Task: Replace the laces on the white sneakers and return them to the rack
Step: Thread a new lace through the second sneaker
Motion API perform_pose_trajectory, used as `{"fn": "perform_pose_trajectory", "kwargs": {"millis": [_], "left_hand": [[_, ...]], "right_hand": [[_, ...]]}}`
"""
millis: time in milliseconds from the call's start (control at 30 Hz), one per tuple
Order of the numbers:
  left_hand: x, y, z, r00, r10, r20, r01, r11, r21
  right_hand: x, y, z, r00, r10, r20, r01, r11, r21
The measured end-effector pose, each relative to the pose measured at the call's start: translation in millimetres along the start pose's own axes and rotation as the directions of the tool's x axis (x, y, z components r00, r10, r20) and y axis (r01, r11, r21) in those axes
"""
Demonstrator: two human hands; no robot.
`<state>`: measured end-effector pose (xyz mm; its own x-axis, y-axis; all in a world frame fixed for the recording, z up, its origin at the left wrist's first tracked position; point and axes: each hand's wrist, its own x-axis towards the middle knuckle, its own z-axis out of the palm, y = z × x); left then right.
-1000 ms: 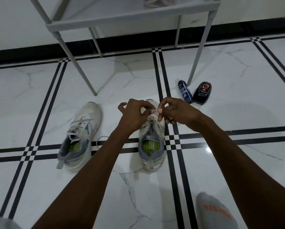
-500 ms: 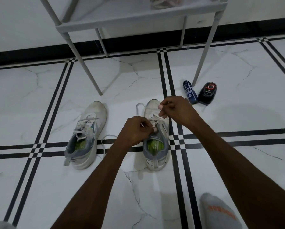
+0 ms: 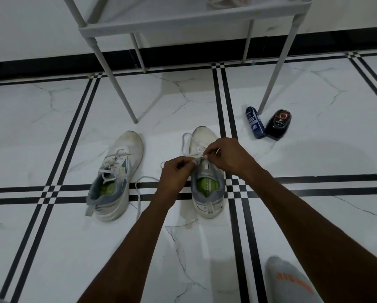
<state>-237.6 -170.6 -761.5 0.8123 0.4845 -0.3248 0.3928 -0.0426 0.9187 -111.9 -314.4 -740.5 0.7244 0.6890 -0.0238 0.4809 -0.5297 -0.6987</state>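
Seen from the head camera: on a tiled floor, the left hand and right hand meet, each pinching the lace over the right-side sneaker. A second sneaker lies left. The rack stands behind.

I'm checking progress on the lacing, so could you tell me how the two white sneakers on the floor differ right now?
The left sneaker lies untouched and angled, while the right sneaker points straight toward the rack with both hands working on it. The left sneaker's lace is threaded across its eyelets; on the right sneaker the left hand and right hand pinch the lace above the tongue. Both are white with grey collars and green insoles.
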Motion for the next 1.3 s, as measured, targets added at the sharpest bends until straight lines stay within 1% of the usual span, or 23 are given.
{"fn": "perform_pose_trajectory", "kwargs": {"millis": [33, 100, 267, 400, 500, 567, 633, 667, 733, 800, 833, 867, 933, 967, 1000, 1033, 1067, 1100, 1133, 1200, 1233, 1267, 1300], "left_hand": [[0, -3, 1, 1.0, -0.03, 0.003, 0.031, 0.999, -0.04], [2, -6, 1, 0.998, -0.065, -0.006, 0.064, 0.996, -0.065], [2, -9, 4, 0.997, -0.075, -0.005, 0.074, 0.992, -0.1], [2, -8, 8, 0.995, -0.101, -0.028, 0.097, 0.987, -0.126], [2, -8, 10, 0.998, -0.057, -0.038, 0.053, 0.992, -0.114], [0, -5, 10, 0.999, -0.017, -0.032, 0.015, 0.998, -0.068], [-1, -2, 10, 1.0, 0.008, -0.014, -0.009, 0.999, -0.047], [-1, 0, 9, 1.0, 0.004, -0.011, -0.005, 0.999, -0.052], [-1, 0, 7, 1.0, -0.025, -0.008, 0.024, 0.996, -0.09], [0, -2, 7, 0.999, -0.051, -0.002, 0.051, 0.99, -0.133], [2, -4, 8, 0.998, -0.059, -0.014, 0.056, 0.989, -0.138], [4, -5, 9, 0.998, -0.06, -0.032, 0.056, 0.99, -0.131], [10, -4, 12, 0.994, -0.061, -0.091, 0.053, 0.995, -0.081], [12, -3, 15, 0.99, -0.06, -0.126, 0.055, 0.998, -0.042], [14, -2, 17, 0.986, -0.051, -0.156, 0.053, 0.999, 0.007], [16, -3, 18, 0.983, -0.036, -0.179, 0.045, 0.998, 0.05], [17, -2, 20, 0.981, -0.009, -0.196, 0.026, 0.996, 0.089], [16, -2, 23, 0.978, 0.024, -0.209, 0.002, 0.992, 0.126], [15, -1, 24, 0.975, 0.058, -0.216, -0.024, 0.988, 0.155], [13, -1, 28, 0.978, 0.092, -0.189, -0.061, 0.984, 0.167], [12, -4, 29, 0.98, 0.098, -0.174, -0.067, 0.983, 0.173], [12, -5, 27, 0.979, 0.092, -0.184, -0.059, 0.982, 0.178], [16, -8, 22, 0.968, 0.071, -0.24, -0.033, 0.986, 0.161]], "right_hand": [[0, 0, 1, 1.0, -0.009, 0.016, 0.009, 1.0, -0.025], [1, -3, 3, 0.998, -0.022, 0.061, 0.027, 0.996, -0.079], [11, -13, 0, 0.986, 0.017, 0.165, 0.015, 0.981, -0.194], [11, -15, 2, 0.981, 0.035, 0.189, 0.006, 0.977, -0.214], [13, -15, 5, 0.974, 0.064, 0.218, -0.013, 0.973, -0.231], [12, -13, 8, 0.971, 0.109, 0.213, -0.061, 0.973, -0.222], [10, -10, 12, 0.973, 0.156, 0.173, -0.125, 0.976, -0.18], [8, -9, 13, 0.972, 0.183, 0.146, -0.165, 0.978, -0.127], [1, -7, 16, 0.96, 0.261, 0.098, -0.266, 0.963, 0.037], [-6, -5, 22, 0.948, 0.314, 0.04, -0.316, 0.93, 0.187], [-9, -7, 25, 0.947, 0.319, -0.017, -0.308, 0.925, 0.224], [-12, -9, 28, 0.942, 0.319, -0.102, -0.287, 0.926, 0.246], [-17, -13, 29, 0.911, 0.306, -0.278, -0.228, 0.933, 0.278], [-19, -15, 27, 0.903, 0.296, -0.312, -0.213, 0.938, 0.272], [-21, -16, 25, 0.912, 0.295, -0.285, -0.222, 0.939, 0.263], [-23, -17, 23, 0.932, 0.303, -0.199, -0.25, 0.935, 0.252], [-23, -18, 22, 0.945, 0.315, -0.084, -0.288, 0.928, 0.237], [-22, -19, 20, 0.944, 0.329, 0.005, -0.322, 0.922, 0.214], [-21, -21, 21, 0.941, 0.337, 0.04, -0.339, 0.923, 0.183], [-19, -22, 23, 0.939, 0.343, 0.0, -0.34, 0.932, 0.126], [-19, -22, 25, 0.933, 0.36, -0.022, -0.354, 0.926, 0.134], [-19, -20, 26, 0.922, 0.385, -0.035, -0.375, 0.912, 0.167], [-20, -18, 25, 0.913, 0.405, -0.038, -0.39, 0.898, 0.205]]}}
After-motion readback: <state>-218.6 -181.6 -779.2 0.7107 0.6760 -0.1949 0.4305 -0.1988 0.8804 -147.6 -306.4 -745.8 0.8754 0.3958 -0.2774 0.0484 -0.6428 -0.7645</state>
